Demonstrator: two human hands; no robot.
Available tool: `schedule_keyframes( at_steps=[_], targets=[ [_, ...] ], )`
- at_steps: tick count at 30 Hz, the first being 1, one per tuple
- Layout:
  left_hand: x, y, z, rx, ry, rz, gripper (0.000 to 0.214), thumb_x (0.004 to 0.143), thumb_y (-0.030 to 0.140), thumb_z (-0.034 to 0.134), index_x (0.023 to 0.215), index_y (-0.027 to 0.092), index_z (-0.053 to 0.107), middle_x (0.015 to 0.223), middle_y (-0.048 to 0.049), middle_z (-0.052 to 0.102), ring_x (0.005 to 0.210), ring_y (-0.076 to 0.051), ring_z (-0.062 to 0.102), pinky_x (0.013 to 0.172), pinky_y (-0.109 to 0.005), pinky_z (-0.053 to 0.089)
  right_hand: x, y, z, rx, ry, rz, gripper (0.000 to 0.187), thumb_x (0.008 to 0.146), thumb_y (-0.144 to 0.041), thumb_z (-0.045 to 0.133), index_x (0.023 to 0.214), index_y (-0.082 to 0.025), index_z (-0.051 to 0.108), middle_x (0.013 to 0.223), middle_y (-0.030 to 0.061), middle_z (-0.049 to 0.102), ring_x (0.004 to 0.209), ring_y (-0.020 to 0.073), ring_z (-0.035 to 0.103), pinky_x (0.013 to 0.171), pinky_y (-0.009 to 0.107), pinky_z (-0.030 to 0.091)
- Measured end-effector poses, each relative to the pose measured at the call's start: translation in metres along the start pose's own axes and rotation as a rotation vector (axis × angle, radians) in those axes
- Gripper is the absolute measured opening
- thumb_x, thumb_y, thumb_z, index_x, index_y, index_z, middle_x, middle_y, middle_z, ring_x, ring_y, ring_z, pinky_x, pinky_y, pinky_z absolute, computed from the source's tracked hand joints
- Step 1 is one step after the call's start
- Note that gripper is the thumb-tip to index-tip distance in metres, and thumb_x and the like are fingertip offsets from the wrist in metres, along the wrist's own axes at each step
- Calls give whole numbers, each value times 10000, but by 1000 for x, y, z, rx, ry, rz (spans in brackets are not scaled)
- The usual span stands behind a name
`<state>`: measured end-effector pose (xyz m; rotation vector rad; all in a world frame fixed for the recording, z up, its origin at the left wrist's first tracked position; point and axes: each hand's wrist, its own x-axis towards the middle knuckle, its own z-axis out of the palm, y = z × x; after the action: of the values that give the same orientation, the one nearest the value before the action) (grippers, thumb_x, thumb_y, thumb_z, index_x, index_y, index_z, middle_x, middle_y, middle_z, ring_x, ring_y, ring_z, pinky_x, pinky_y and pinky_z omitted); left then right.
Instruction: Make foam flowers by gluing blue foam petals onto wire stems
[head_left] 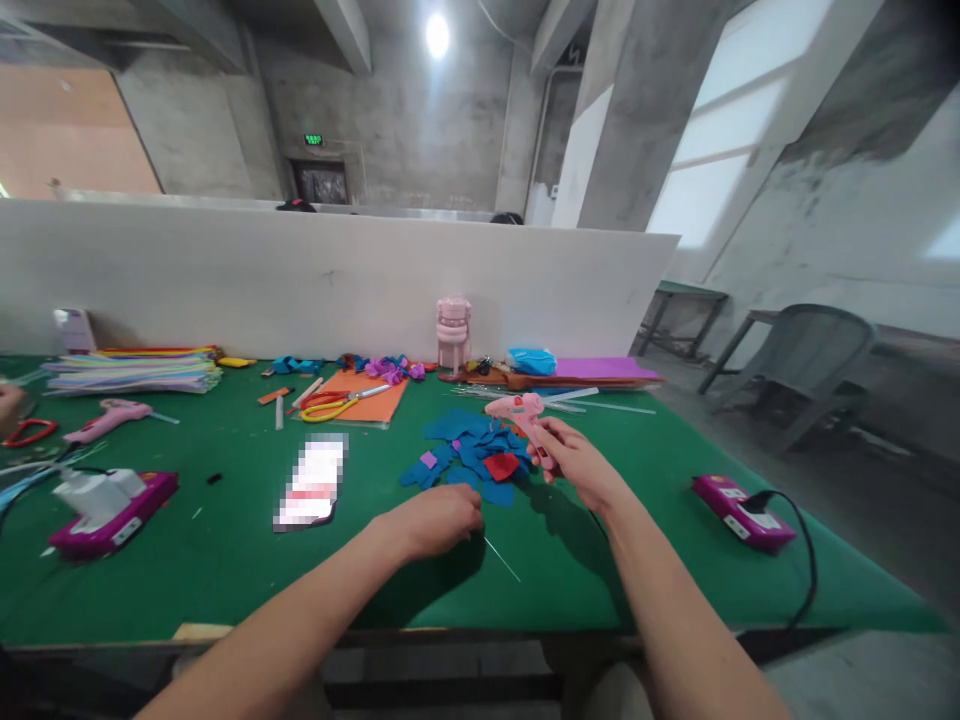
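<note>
My right hand (pixel 574 460) is wrapped round the handle of a pink hot glue gun (pixel 517 407), held above the green table with its nozzle pointing left. Closed and low over the table, my left hand (pixel 442 518) has its fingertips turned down and hidden from view. A thin white strand (pixel 502 560) runs out beside those fingers; whether they grip it I cannot tell. Between and beyond both hands lies a loose heap of blue cut pieces (pixel 469 445), with a red piece (pixel 502 466) and small purple bits on it.
A blurred phone (pixel 313 482) lies left of my left hand. Yellow-handled scissors (pixel 330 405) rest by an orange sheet (pixel 375 400). Purple power strips stand at right (pixel 742 512) and left (pixel 116 515). At far left are another person's hand (pixel 10 408) and a second glue gun (pixel 109 420).
</note>
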<state>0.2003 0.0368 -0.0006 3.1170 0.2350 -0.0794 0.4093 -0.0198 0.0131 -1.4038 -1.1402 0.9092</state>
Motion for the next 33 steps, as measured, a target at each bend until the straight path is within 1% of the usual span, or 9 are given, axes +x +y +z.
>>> schedule_keyframes(
  at_steps=[6, 12, 15, 18, 20, 22, 26, 30, 33],
  targets=[
    [16, 12, 2, 140, -55, 32, 200, 718, 31, 457, 772, 118, 629, 768, -88, 643, 766, -196, 590, 655, -265, 445, -2, -3, 3, 2, -15, -22, 359, 735, -510, 538, 891, -187, 541, 662, -9, 535, 545, 93, 480, 379, 171, 390],
    [16, 17, 3, 169, 0, -56, 133, 697, 87, 497, 767, 116, 606, 780, -115, 639, 780, -238, 594, 682, -335, 444, -2, -3, 3, 11, -20, -29, 337, 743, -501, 541, 870, -188, 530, 658, -15, 530, 547, 95, 485, 372, 173, 388],
    [8, 10, -1, 152, 43, -166, 129, 708, 103, 481, 787, 126, 579, 769, -115, 632, 782, -233, 597, 751, -366, 432, -3, -5, 1, 34, 0, -33, 347, 736, -502, 554, 885, -189, 531, 650, -20, 528, 530, 89, 483, 366, 172, 385],
    [-3, -3, -6, 90, 78, -347, 184, 755, 105, 406, 879, 163, 529, 724, -67, 624, 725, -188, 604, 759, -328, 431, -3, -7, -2, 128, -19, -34, 346, 718, -489, 585, 877, -188, 525, 640, -25, 530, 505, 79, 471, 346, 159, 353],
    [-9, -11, -8, 19, 139, -426, 215, 796, 135, 345, 951, 190, 484, 833, -58, 626, 764, -173, 603, 700, -274, 436, -2, -7, -4, 213, -66, -26, 346, 711, -483, 598, 865, -184, 520, 636, -22, 538, 500, 80, 473, 337, 156, 338],
    [-12, -16, -8, -41, 181, -436, 246, 813, 146, 312, 1011, 204, 446, 941, -65, 613, 823, -171, 599, 681, -251, 426, -2, -8, -6, 286, -75, -19, 346, 713, -487, 593, 851, -179, 517, 630, -18, 542, 499, 82, 475, 329, 155, 325],
    [-10, -12, -1, -53, 120, -506, 266, 836, 163, 267, 1056, 191, 414, 897, -85, 625, 801, -212, 616, 647, -280, 413, -4, -10, -4, 328, -71, -41, 341, 720, -491, 588, 818, -169, 537, 601, -27, 518, 453, 65, 424, 325, 160, 324],
    [-7, -5, 6, -37, 50, -512, 310, 839, 131, 238, 1108, 180, 385, 821, -89, 633, 772, -235, 620, 611, -292, 399, -7, -10, -1, 275, -42, -60, 327, 671, -468, 648, 746, -164, 554, 527, -45, 490, 411, 57, 369, 335, 172, 339],
    [-8, -6, 10, -30, 66, -535, 317, 851, 133, 226, 1126, 190, 373, 835, -86, 635, 795, -224, 621, 626, -282, 393, -8, -9, 0, 275, -5, -46, 326, 643, -449, 677, 742, -151, 590, 488, -49, 481, 428, 64, 389, 423, 208, 423]
  ],
)
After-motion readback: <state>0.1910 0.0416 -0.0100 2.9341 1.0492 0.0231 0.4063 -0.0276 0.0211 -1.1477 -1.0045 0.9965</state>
